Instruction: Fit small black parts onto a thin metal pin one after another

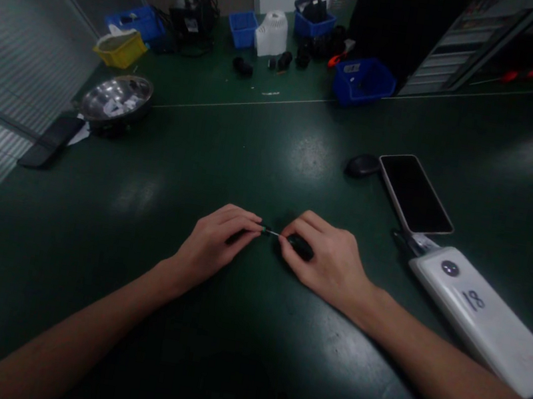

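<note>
Over table (213, 151), 2 hands (220, 236) (333, 257), perhaps 1 screwdriver (300, 246)

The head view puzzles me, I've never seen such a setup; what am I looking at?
There is no machine here, only a person's bare hands, seen by a camera worn on the head and looking forward and down. The left hand pinches a small green-and-black piece, too blurred to identify. The right hand holds a dark-handled tool, its thin metal shaft pointing at that piece. On the green table lie a smartphone, a black computer mouse and a white device marked 18. Farther back are a metal bowl, a yellow bin and blue bins.
</note>
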Demonstrator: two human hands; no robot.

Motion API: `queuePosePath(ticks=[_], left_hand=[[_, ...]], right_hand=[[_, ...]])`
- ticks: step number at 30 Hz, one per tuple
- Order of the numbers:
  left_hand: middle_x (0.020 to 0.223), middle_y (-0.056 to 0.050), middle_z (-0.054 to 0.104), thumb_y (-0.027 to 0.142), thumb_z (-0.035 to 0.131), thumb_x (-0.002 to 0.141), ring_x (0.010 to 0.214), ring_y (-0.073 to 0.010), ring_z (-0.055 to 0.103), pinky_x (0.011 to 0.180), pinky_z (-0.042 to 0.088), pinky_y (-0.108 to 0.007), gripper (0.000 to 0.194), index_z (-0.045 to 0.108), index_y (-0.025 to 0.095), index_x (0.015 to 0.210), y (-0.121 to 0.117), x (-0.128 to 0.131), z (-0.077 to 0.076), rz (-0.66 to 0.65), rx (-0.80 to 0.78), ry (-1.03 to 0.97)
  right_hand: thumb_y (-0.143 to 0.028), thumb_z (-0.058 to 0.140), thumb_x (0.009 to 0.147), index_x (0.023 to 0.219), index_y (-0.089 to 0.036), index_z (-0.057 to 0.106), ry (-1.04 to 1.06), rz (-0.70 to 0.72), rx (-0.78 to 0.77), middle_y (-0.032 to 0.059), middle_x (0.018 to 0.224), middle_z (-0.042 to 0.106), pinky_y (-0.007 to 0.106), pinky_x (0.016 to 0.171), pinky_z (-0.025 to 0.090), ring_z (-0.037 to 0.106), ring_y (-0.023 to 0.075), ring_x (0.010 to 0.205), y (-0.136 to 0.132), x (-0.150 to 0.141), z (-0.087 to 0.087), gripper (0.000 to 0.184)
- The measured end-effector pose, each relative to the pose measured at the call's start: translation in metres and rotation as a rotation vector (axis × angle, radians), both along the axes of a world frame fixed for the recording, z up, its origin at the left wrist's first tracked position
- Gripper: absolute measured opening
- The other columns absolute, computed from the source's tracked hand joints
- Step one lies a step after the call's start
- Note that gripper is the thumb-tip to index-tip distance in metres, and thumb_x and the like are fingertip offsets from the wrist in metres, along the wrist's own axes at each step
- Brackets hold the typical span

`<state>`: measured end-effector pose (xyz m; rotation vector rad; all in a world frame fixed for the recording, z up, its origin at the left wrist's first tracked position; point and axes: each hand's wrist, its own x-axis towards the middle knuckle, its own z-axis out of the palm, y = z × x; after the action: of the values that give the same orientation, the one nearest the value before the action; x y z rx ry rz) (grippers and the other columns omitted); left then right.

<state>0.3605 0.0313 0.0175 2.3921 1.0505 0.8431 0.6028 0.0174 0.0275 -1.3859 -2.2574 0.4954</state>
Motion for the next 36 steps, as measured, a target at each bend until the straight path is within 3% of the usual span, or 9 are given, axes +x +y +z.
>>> queuePosePath(ticks=[11, 25, 36], left_hand=[[0.116, -0.005, 0.074, 0.011, 0.064, 0.094, 0.109, -0.0170, 0.067, 0.097, 0.058, -0.034, 0.024, 0.070, 0.018, 0.117, 0.001, 0.001, -0.002, -0.115, 0.049, -0.028], [0.120, -0.007, 0.067, 0.016, 0.061, 0.098, 0.107, -0.0172, 0.061, 0.092, 0.056, -0.034, 0.041, 0.060, 0.023, 0.138, 0.000, 0.002, 0.004, -0.086, -0.066, 0.030], [0.119, -0.009, 0.064, 0.018, 0.056, 0.100, 0.108, -0.0211, 0.059, 0.090, 0.054, -0.037, 0.040, 0.059, 0.025, 0.139, 0.003, 0.003, 0.007, -0.087, -0.133, 0.065]], right_hand=[[-0.034, 0.052, 0.101, 0.098, -0.022, 0.067, 0.025, 0.104, 0.030, 0.0013, 0.097, 0.063, 0.027, 0.064, 0.040, 0.060, 0.0125, 0.077, -0.002, 0.000, -0.001, 0.020], [-0.034, 0.054, 0.100, 0.099, -0.021, 0.069, 0.088, 0.007, 0.051, 0.0032, 0.097, 0.065, 0.027, 0.066, 0.043, 0.061, 0.0136, 0.077, -0.001, 0.000, 0.004, 0.020], [-0.037, 0.051, 0.101, 0.101, -0.022, 0.069, -0.015, -0.040, 0.027, 0.0032, 0.100, 0.066, 0.028, 0.062, 0.039, 0.061, 0.0141, 0.078, 0.001, 0.001, 0.003, 0.023]])
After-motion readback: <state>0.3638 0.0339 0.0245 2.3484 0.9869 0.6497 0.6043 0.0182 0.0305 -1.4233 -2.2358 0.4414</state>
